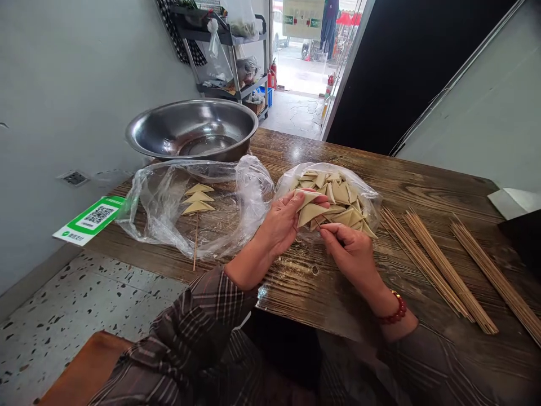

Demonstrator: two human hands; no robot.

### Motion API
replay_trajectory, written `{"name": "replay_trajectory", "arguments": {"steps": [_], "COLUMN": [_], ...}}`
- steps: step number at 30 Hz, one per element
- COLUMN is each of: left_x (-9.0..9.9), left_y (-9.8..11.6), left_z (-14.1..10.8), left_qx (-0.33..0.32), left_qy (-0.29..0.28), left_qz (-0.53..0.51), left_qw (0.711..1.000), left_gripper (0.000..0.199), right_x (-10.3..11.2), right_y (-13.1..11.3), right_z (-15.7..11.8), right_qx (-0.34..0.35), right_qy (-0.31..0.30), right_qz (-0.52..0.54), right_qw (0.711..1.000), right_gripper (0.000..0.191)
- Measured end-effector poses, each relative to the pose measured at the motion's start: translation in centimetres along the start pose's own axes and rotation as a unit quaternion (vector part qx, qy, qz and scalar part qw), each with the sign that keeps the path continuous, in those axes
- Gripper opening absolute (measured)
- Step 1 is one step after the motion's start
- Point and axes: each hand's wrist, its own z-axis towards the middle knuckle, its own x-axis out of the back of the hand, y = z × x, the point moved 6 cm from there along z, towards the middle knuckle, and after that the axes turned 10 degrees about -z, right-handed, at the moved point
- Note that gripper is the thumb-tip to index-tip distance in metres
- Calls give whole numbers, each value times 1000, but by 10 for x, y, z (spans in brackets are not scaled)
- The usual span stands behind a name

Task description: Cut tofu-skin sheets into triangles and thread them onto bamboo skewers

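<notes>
Wooden skewers [448,270], crinkled plastic bag [256,187], glossy metal basin [163,132], grainy table [422,183] (shiny wood).

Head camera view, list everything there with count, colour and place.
Table: one, brown, centre.
Bowl: one, silver, table's back left.
Bags: two, clear, table's middle.
Triangles: many, pale yellow, mostly right bag.
Stick with three triangles: one, tan, table's left.
Stick bundles: three, tan, table's right.
Card: one, green and white, table's left.
Cart: one, grey, by doorway.
Extinguishers: count unclear, red, beside cart.
Seat: one, brown, lower left.
Bracelet: one, red, right wrist.
Left hand: one, holding triangles.
Right hand: one, pinching stick.
</notes>
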Motion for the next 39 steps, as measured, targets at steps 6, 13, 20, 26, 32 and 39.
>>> {"name": "replay_trajectory", "arguments": {"steps": [6,13,20,26,32,39], "left_x": [-2,-5,1,-7,-40,-39], "left_y": [-5,-16,-16,-28,-65,-82], "left_z": [0,-3,3,2,-19,-18], "left_qx": [13,41,25,-41,-160,-134], "left_qy": [-15,-21,-23,-106,-359,-272], "left_qz": [4,5,47,400,652,819], "left_qw": [1000,999,998,910,648,487], "left_gripper": [25,32,42,27,26,31], "right_x": [0,1,15,50,50,44], "right_y": [-4,-4,7,36,36,36], "right_z": [4,7,10,16,20,13], "right_qx": [7,5,-13,-82,-85,-97], "right_qy": [3,10,26,143,131,111], "right_qz": [-12,-13,2,61,57,52], "right_qw": [1000,1000,1000,984,986,988], "right_gripper": [20,26,26,23,23,23]}}
